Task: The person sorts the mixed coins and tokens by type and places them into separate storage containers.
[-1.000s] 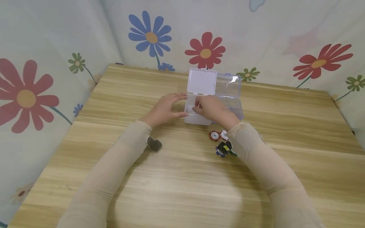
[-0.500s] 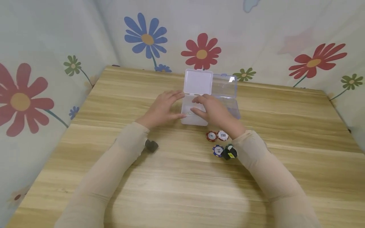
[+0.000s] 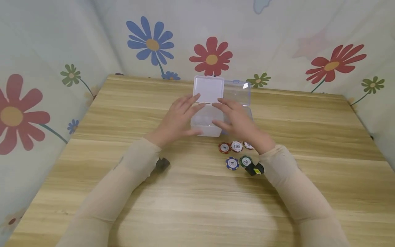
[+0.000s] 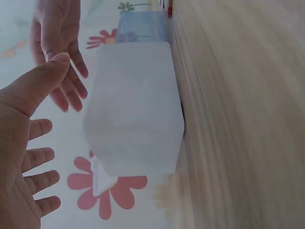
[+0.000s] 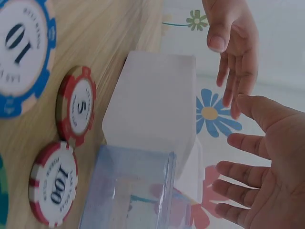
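Note:
A white plastic box [image 3: 206, 131] stands with its hinged lid [image 3: 208, 88] raised at the back; what lies inside is too faint to make out. My left hand [image 3: 174, 120] hovers at its left side, fingers spread, holding nothing. On the other side my right hand [image 3: 242, 121] hangs over the box's right edge with its fingers apart and nothing in them. Both wrist views show the hands off the white box [image 5: 150, 95]. A clear bluish box [image 5: 128, 191] stands right beside it, its transparent lid [image 3: 237, 93] also up.
Poker chips lie in front of the boxes: red 5 [image 3: 224, 148], white 100 [image 3: 236, 146], blue 10 [image 3: 232, 163], green 20 [image 3: 246, 161], and one partly hidden by the right wrist [image 3: 248, 145]. Black blocks sit by the left sleeve [image 3: 135, 159] and right sleeve [image 3: 280, 168]. A flowered wall backs the table.
My right hand has come up out of the white box and its bent fingers have spread. The left hand has lifted from the box's left edge. The view has shifted slightly.

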The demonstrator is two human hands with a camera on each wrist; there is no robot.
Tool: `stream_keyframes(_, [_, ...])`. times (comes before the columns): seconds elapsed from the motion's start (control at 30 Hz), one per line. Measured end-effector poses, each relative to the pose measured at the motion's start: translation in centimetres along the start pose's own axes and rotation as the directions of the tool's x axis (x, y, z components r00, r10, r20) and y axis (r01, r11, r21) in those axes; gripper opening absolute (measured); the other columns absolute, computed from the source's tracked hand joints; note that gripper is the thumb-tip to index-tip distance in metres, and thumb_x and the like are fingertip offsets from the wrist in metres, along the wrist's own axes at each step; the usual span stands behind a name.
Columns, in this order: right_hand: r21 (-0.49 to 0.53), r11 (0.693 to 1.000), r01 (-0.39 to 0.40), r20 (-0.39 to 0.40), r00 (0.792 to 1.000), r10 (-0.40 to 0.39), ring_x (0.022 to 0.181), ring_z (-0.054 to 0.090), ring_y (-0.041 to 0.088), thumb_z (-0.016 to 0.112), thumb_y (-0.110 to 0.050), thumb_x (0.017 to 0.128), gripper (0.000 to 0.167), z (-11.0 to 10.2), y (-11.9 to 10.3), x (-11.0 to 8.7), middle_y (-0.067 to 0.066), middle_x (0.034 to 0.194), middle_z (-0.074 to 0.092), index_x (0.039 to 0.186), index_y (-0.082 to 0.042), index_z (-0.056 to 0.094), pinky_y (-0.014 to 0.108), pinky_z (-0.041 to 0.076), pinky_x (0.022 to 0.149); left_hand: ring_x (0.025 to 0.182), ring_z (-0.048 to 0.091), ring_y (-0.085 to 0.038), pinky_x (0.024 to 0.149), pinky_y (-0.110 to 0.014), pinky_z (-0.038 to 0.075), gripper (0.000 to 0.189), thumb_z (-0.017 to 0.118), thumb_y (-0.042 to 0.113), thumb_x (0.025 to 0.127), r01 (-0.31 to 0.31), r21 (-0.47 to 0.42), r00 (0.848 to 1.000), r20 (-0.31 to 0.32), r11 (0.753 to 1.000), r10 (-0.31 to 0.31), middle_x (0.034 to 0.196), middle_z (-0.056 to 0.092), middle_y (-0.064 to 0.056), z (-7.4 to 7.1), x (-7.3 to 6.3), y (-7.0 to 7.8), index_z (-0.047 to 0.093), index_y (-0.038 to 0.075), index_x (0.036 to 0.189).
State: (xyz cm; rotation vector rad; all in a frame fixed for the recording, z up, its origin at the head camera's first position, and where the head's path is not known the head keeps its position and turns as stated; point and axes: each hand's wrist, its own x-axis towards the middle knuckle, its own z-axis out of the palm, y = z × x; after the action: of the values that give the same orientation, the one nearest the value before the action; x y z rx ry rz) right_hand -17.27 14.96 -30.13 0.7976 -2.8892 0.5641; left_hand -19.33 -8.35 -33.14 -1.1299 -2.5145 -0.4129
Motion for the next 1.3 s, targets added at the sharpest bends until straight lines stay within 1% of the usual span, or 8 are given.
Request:
stream_keyframes(0.13, [-0.012,1.000,0.014,-0.079,0.997,-0.015,0.135,0.040,0.041,0.068,-0.028,0.089,0.058,-0.2,1.3,-0.6,0.023,0.146,0.043,0.138,-0.004,0.049,0.056,0.032,0.113,0.139,0.036,-0.036,0.118,-0.051,0.025,0.084,0.077,0.049,0.075,-0.035,0.021,0.999,0.002,0.999,0.034,0.152,0.038,-0.016,0.0,0.3,0.9,0.046,0.009,0.141])
stream_keyframes(0.23, [-0.010,1.000,-0.005,-0.104,0.995,0.004,0.134,0.041,0.042,0.069,-0.026,0.088,0.059,-0.5,2.3,-1.0,0.025,0.145,0.044,0.138,-0.002,0.049,0.055,0.034,0.112,0.140,0.036,-0.035,0.119,-0.051,0.025,0.083,0.077,0.049,0.076,-0.048,0.013,0.999,0.023,0.999,0.047,0.152,0.038,-0.015,0.0,0.5,1.5,0.045,0.009,0.142])
stream_keyframes(0.43, [0.013,0.998,-0.061,-0.090,0.994,0.062,0.135,0.038,0.044,0.067,-0.025,0.090,0.058,-0.7,3.9,-1.7,0.026,0.146,0.041,0.138,0.000,0.047,0.056,0.031,0.113,0.139,0.037,-0.035,0.116,-0.052,0.029,0.077,0.078,0.047,0.075,-0.079,0.002,0.996,0.032,0.997,0.079,0.149,0.043,-0.015,0.2,0.9,2.6,0.050,0.010,0.137])
stream_keyframes(0.6, [0.008,0.995,-0.104,-0.089,0.991,0.104,0.133,0.040,0.043,0.066,-0.025,0.091,0.059,-0.6,4.9,-2.1,0.027,0.142,0.045,0.137,0.006,0.046,0.054,0.032,0.114,0.133,0.044,-0.034,0.114,-0.049,0.034,0.067,0.079,0.044,0.075,-0.141,-0.009,0.990,-0.007,0.990,0.141,0.143,0.050,-0.013,0.6,1.1,3.5,0.058,0.010,0.129])
stream_keyframes(0.8, [0.020,0.989,-0.144,-0.091,0.985,0.145,0.131,0.041,0.043,0.066,-0.025,0.091,0.060,-0.3,6.1,-2.6,0.028,0.139,0.045,0.138,0.007,0.044,0.053,0.033,0.113,0.127,0.050,-0.031,0.111,-0.044,0.038,0.062,0.080,0.043,0.074,-0.174,-0.016,0.984,-0.045,0.985,0.173,0.139,0.055,-0.011,1.0,1.4,4.2,0.061,0.011,0.124])
stream_keyframes(1.0, [0.024,0.987,-0.160,-0.095,0.982,0.161,0.130,0.041,0.044,0.067,-0.024,0.090,0.061,0.2,7.4,-3.0,0.030,0.137,0.045,0.136,0.010,0.045,0.054,0.034,0.112,0.125,0.051,-0.031,0.108,-0.044,0.040,0.057,0.080,0.044,0.074,-0.216,-0.018,0.974,-0.072,0.976,0.214,0.134,0.059,-0.011,1.4,1.8,5.1,0.064,0.011,0.118])
stream_keyframes(1.13, [0.027,0.985,-0.172,-0.076,0.982,0.174,0.130,0.040,0.044,0.066,-0.024,0.091,0.061,0.4,8.0,-3.2,0.031,0.137,0.044,0.136,0.011,0.044,0.054,0.033,0.112,0.121,0.053,-0.030,0.108,-0.044,0.040,0.054,0.079,0.043,0.075,-0.230,-0.050,0.972,-0.053,0.972,0.227,0.128,0.061,-0.011,1.7,2.1,6.0,0.064,0.010,0.115])
stream_keyframes(1.3, [0.042,0.980,-0.196,-0.054,0.979,0.198,0.132,0.039,0.044,0.065,-0.024,0.092,0.062,0.5,8.4,-3.5,0.032,0.139,0.042,0.136,0.013,0.043,0.053,0.032,0.113,0.117,0.054,-0.027,0.106,-0.040,0.042,0.052,0.079,0.043,0.075,-0.233,-0.148,0.972,0.003,0.961,0.236,0.121,0.061,-0.010,2.4,2.2,7.2,0.065,0.011,0.113])
